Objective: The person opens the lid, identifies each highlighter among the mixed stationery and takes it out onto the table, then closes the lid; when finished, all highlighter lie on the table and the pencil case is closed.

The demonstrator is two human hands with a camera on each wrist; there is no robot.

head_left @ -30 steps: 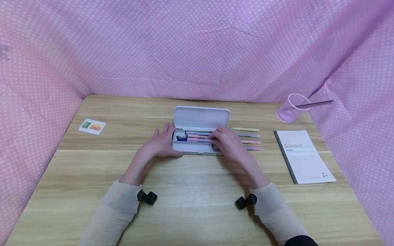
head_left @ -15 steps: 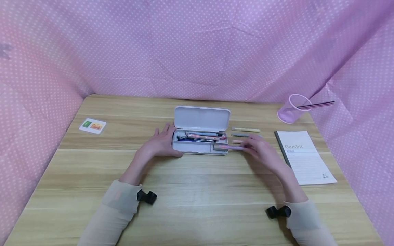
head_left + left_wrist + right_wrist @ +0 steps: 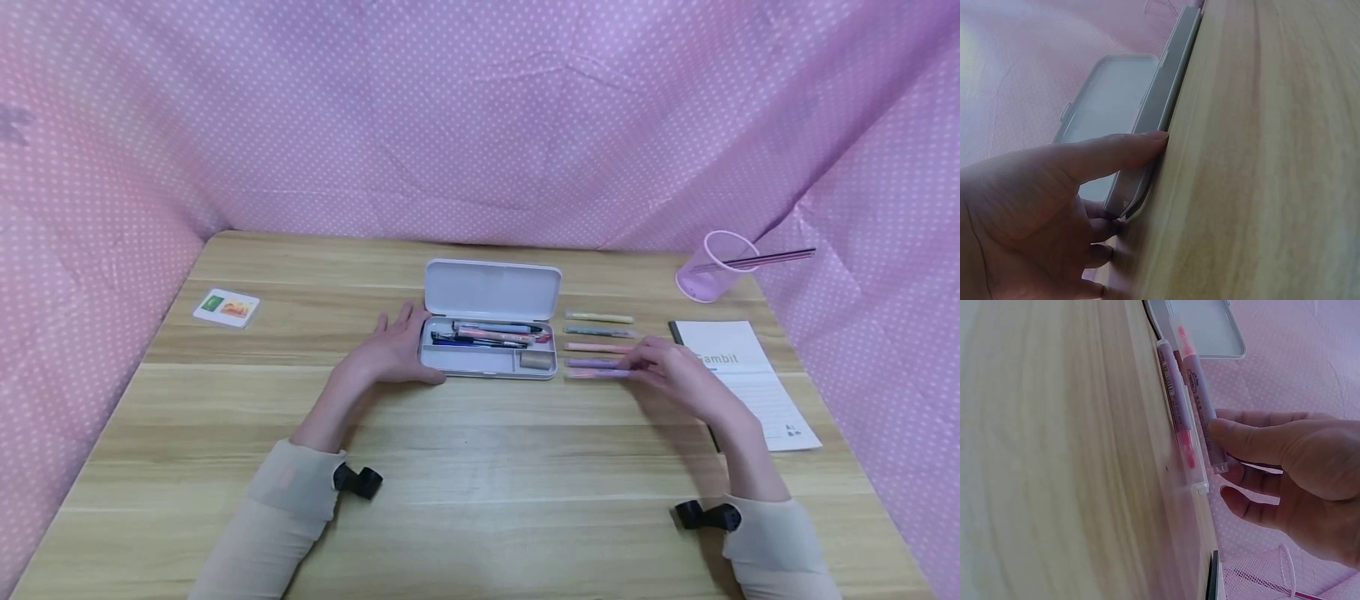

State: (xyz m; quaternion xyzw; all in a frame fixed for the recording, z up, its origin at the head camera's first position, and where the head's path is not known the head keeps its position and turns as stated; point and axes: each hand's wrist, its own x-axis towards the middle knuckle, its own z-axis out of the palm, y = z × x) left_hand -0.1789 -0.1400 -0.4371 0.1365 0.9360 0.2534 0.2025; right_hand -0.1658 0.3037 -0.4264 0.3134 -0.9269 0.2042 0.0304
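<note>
A white pencil case (image 3: 468,361) lies with its lid up at the table's middle. Several pens (image 3: 491,336) fill its back compartment; an eraser-like block (image 3: 536,360) sits in the front right one. At the case's left end is my left hand (image 3: 395,350), fingers spread; in the left wrist view its straight thumb (image 3: 1125,153) touches the front edge. My right hand (image 3: 671,372) pinches a purple highlighter (image 3: 1204,394) with a pink tip under a clear cap. It is tilted just over the table, beside a similar purple highlighter (image 3: 1175,394) lying there.
Behind the held highlighter lie a pink pen (image 3: 596,347), a grey-green pen (image 3: 597,332) and a yellow one (image 3: 600,317). A notebook (image 3: 765,400) is partly under the right forearm. A pink cup (image 3: 699,283) with thin sticks stands back right. A white card-like item (image 3: 227,308) lies far left.
My right hand has taken a purple highlighter out of the case and carried it right, to the front of the row of pens. My left hand has stayed at the case.
</note>
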